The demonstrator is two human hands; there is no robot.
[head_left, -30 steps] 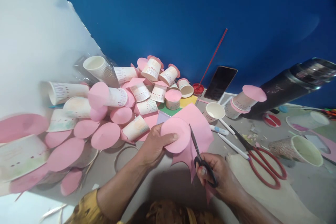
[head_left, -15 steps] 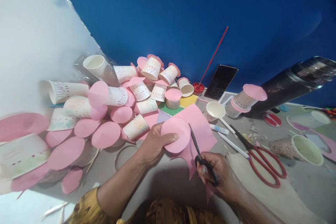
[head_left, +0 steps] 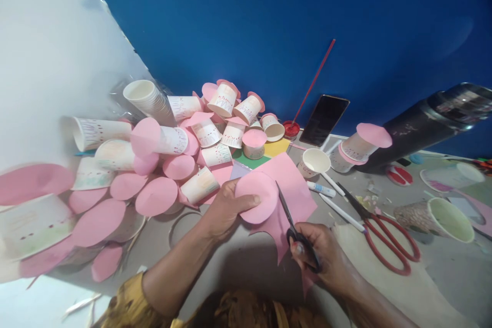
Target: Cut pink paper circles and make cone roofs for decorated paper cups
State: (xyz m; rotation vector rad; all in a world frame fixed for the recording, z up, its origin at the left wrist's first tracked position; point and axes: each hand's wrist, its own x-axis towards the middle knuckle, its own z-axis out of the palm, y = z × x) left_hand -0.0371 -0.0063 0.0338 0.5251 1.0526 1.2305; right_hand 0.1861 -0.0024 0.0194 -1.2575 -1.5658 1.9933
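My left hand (head_left: 226, 210) pinches a round pink paper disc (head_left: 259, 192), thumb on top and fingers underneath. In my right hand (head_left: 321, 253) is a pair of small black-handled scissors (head_left: 298, 233), its fingers in the loops. The blades point up and away, beside the disc's right edge. Behind and below the disc lies a larger pink paper sheet (head_left: 294, 184), with a jagged cut-out at its lower edge. Whether the disc is fully separate from the sheet I cannot tell.
Decorated paper cups (head_left: 203, 130) with pink discs are heaped at left, near stacked cups (head_left: 148, 100). On the right lie large red-handled scissors (head_left: 392, 243), a white pen (head_left: 342, 212) and a patterned cup (head_left: 434, 218). A phone (head_left: 323, 120) and dark flask (head_left: 417, 128) lean at the back.
Almost nothing differs. My right hand and the scissors have shifted very slightly to the right; the disc stays in my left hand.
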